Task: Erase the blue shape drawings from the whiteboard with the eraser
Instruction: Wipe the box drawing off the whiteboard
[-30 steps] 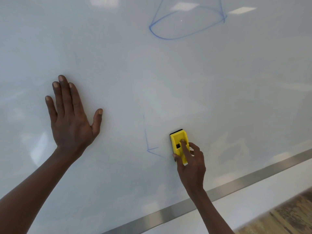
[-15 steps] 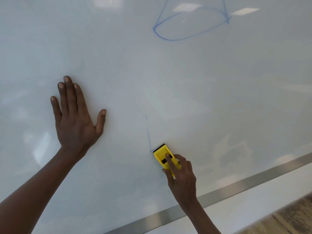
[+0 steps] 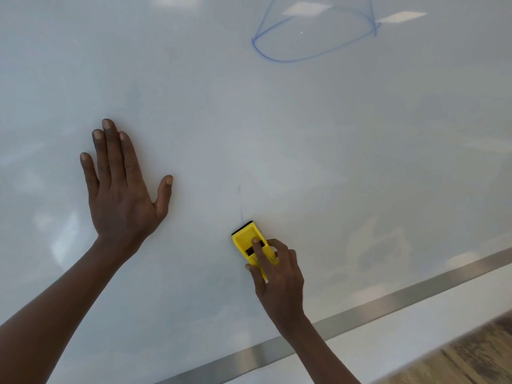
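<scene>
My right hand (image 3: 277, 275) grips a yellow eraser (image 3: 248, 241) with a black pad and presses it flat against the whiteboard (image 3: 360, 148), index finger on top. Just above the eraser's top edge runs a thin, faint blue vertical line (image 3: 240, 202), the remnant of a drawing. At the top of the board is a blue shape drawing (image 3: 313, 37), an oval base with two slanted sides cut off by the frame's edge. My left hand (image 3: 122, 187) rests flat on the board to the left, fingers spread, holding nothing.
A silver metal rail (image 3: 360, 309) runs along the board's lower edge, rising to the right. Below it is a white wall strip (image 3: 388, 347), and wooden flooring (image 3: 471, 356) shows in the bottom right corner.
My right hand has slid the eraser leftward and down over the small blue corner mark, then slightly up; the angled strokes are gone and only the faint vertical line is left. My left hand has stayed put.
</scene>
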Tool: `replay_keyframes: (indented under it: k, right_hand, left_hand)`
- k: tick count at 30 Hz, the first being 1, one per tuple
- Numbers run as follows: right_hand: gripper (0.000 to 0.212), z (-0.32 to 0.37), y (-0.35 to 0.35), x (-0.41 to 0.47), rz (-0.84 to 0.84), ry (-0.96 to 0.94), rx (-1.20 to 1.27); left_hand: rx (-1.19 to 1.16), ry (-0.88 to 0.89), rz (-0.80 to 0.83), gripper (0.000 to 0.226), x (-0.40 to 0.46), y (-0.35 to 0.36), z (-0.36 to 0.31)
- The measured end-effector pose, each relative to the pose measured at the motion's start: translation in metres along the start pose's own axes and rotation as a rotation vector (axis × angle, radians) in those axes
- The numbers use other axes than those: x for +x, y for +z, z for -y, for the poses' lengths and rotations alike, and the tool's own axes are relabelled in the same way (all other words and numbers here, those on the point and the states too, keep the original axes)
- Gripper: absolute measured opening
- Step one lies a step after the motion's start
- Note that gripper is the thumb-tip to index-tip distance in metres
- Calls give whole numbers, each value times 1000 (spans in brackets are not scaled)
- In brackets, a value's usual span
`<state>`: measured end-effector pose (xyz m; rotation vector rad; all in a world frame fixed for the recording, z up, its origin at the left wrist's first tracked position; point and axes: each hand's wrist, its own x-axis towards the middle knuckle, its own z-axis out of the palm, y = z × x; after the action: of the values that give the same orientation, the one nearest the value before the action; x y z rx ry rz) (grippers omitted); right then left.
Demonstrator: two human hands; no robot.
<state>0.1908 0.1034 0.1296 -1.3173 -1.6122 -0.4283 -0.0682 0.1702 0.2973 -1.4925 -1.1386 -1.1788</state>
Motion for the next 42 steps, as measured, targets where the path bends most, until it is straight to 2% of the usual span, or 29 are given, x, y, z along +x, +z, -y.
replay_keyframes:
  k: [5,13,23,30,35,42]
  right_hand:
    - [36,-16,4,-28,110,-81,-47]
    - [41,-44,-12,-16,-4,164,-27]
    - [37,-14,-4,-17,93,-20,-69]
    - [44,-17,-14,2,12,103,-36]
    - [41,9,-20,46,-69,31,-39]
    - [38,17,-14,32,12,-44,-36]
  left_hand:
    - [-11,-13,14,84,0,0,1]
    - [2,-12,5,84,0,2,2]
    - [-8,-11,3,84,-2,3,2]
    - [-6,-21,2,83,-1,3,1]
    - [1,-10,-4,84,-2,5,2]
    - [6,-14,6,84,-2,4,1]
